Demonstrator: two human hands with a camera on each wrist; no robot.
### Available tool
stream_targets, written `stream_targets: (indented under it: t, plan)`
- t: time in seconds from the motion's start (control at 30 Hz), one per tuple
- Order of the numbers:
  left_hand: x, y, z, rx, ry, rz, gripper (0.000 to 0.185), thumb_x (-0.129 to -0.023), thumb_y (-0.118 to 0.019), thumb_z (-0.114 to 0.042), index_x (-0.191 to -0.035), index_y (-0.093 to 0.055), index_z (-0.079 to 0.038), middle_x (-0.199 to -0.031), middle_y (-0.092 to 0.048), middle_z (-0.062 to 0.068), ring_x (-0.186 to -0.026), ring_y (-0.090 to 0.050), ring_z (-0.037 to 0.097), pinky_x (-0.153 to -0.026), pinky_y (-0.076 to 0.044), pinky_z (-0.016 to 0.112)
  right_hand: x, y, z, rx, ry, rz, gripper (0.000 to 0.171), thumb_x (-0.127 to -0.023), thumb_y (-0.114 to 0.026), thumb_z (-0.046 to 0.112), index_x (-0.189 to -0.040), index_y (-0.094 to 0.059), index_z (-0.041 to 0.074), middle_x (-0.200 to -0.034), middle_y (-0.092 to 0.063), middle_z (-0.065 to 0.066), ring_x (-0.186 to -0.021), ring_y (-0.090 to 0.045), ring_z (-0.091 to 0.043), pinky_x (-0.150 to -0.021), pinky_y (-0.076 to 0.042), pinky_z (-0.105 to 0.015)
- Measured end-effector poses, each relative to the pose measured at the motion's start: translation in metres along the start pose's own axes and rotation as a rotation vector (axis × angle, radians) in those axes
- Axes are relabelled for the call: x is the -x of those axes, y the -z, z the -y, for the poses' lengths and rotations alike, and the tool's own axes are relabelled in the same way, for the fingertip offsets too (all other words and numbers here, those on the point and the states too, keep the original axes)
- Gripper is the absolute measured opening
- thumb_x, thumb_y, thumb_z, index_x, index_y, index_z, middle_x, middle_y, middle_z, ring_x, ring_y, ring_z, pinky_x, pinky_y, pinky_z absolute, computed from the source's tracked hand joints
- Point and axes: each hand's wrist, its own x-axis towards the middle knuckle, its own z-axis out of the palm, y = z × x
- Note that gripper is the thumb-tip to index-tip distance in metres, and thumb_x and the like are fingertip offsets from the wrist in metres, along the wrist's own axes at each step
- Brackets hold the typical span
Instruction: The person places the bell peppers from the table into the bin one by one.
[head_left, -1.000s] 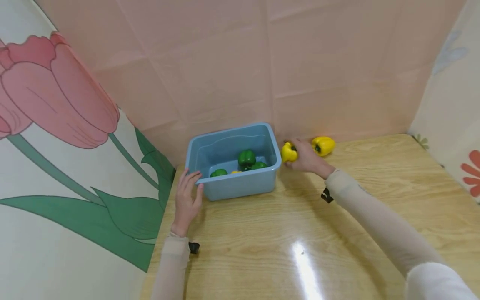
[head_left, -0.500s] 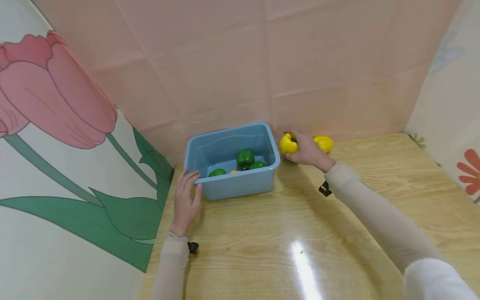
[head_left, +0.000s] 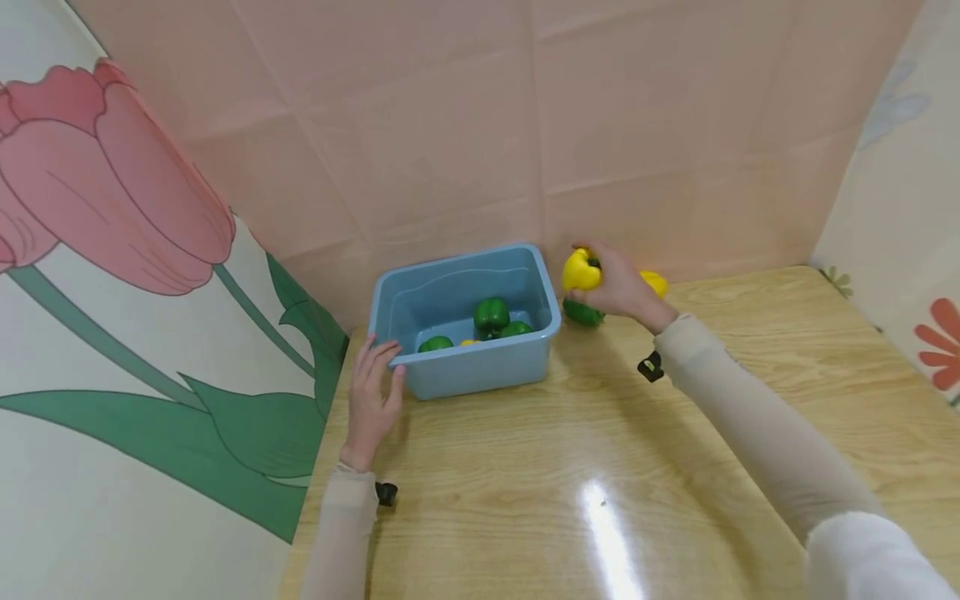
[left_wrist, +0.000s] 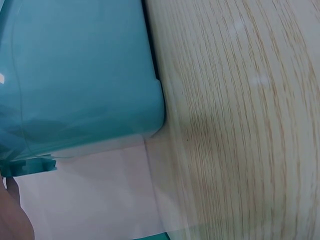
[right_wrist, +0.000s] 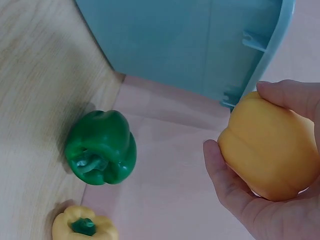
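right hand (head_left: 617, 287) is gripping yellow pepper (head_left: 581, 271) just right of blue bin (head_left: 480, 367), above its rim; carrying it clear over that edge looks wise. left hand (head_left: 375, 400), fingers relaxed, is bracing bin's left corner.

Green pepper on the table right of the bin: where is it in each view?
Head: green pepper lies on the table, just below the right hand.
Left wrist: not in it.
Right wrist: at left centre, stem toward the camera.
Shared landmark: the blue bin, beside the pepper in both.
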Motion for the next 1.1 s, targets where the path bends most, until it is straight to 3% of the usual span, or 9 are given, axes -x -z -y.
stream_targets:
  t: [0.2, 0.37, 0.7, 0.9, 1.1]
  plan:
    - [0.001, 0.0, 0.001, -0.005, -0.002, -0.001, 0.028, -0.106, -0.063, -0.013, -0.129, -0.071, 0.001, -0.138, -0.068, 0.016, -0.146, -0.046, 0.052, -0.132, -0.031, 0.053, -0.003, 0.002, 0.003, -0.014, 0.025, -0.048, 0.083, -0.083, -0.087, 0.009, -0.154, -0.045, 0.002, -0.136, -0.059, -0.027, -0.112, -0.057, -0.041, -0.098, -0.052, -0.058]
    - [0.002, 0.0, 0.001, -0.008, -0.001, -0.002, 0.028, -0.106, -0.064, -0.012, -0.131, -0.071, -0.002, -0.137, -0.068, 0.016, -0.146, -0.047, 0.053, -0.132, -0.031, 0.053, -0.006, 0.005, 0.008, -0.017, 0.046, -0.077, 0.083, -0.082, -0.088, 0.01, -0.154, -0.047, 0.001, -0.136, -0.059, -0.025, -0.112, -0.057, -0.04, -0.097, -0.052, -0.057]
    - [0.0, 0.001, -0.001, -0.001, -0.003, 0.001, 0.029, -0.106, -0.064, -0.013, -0.132, -0.07, -0.003, -0.138, -0.068, 0.016, -0.146, -0.046, 0.053, -0.132, -0.031, 0.054, -0.009, 0.01, 0.025, -0.012, 0.074, -0.086, 0.082, -0.084, -0.088, 0.013, -0.155, -0.047, 0.003, -0.138, -0.059, -0.024, -0.116, -0.056, -0.041, -0.1, -0.049, -0.06]
    - [0.0, 0.0, -0.001, 0.003, -0.004, -0.002, 0.028, -0.106, -0.064, -0.013, -0.129, -0.071, 0.002, -0.137, -0.069, 0.017, -0.145, -0.046, 0.054, -0.132, -0.03, 0.054, -0.012, 0.01, 0.037, -0.026, 0.087, -0.082, 0.084, -0.084, -0.089, 0.013, -0.155, -0.046, 0.003, -0.138, -0.058, -0.024, -0.114, -0.056, -0.04, -0.098, -0.053, -0.057]
    - [0.001, 0.001, 0.0, -0.006, -0.005, -0.007, 0.028, -0.106, -0.064, -0.012, -0.13, -0.071, -0.001, -0.137, -0.069, 0.017, -0.145, -0.047, 0.053, -0.132, -0.031, 0.054, -0.015, 0.007, 0.048, -0.054, 0.094, -0.065, 0.085, -0.086, -0.088, 0.014, -0.157, -0.044, 0.003, -0.138, -0.058, -0.022, -0.112, -0.057, -0.038, -0.097, -0.055, -0.054]
